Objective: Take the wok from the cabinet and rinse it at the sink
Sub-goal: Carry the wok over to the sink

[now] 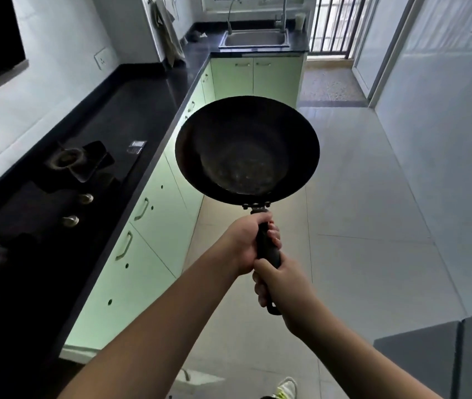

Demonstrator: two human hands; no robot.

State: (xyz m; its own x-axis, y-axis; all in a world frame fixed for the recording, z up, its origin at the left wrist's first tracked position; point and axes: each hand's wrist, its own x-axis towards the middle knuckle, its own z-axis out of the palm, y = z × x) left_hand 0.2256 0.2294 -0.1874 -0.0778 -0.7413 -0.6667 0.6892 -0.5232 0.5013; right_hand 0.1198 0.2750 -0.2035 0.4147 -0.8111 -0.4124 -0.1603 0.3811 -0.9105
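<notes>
Head view looks down a narrow kitchen, and both hands hold the wok (246, 145) out in front, over the pale floor tiles (358, 197). Its dark bowl faces up, level with the camera's centre, with the handle (267, 249) pointing back toward six o'clock. Left hand (247, 244) wraps the handle close to the rivets, fingers curled round it from the nine o'clock side. Right hand (282, 286) grips the rear of the same handle just behind the left, touching it, with only the handle's tail end showing below its fingers.

At nine o'clock runs a black countertop (131, 110) carrying a gas hob (64, 174) with two knobs, above light green cabinet doors (148, 226) that all appear closed. At twelve o'clock, well apart from the wok, sits the steel sink (255, 38) with a tap (282, 15) at its back edge. A cloth (168, 36) hangs on the wall at eleven o'clock. A shoe (286, 388) shows at six o'clock.
</notes>
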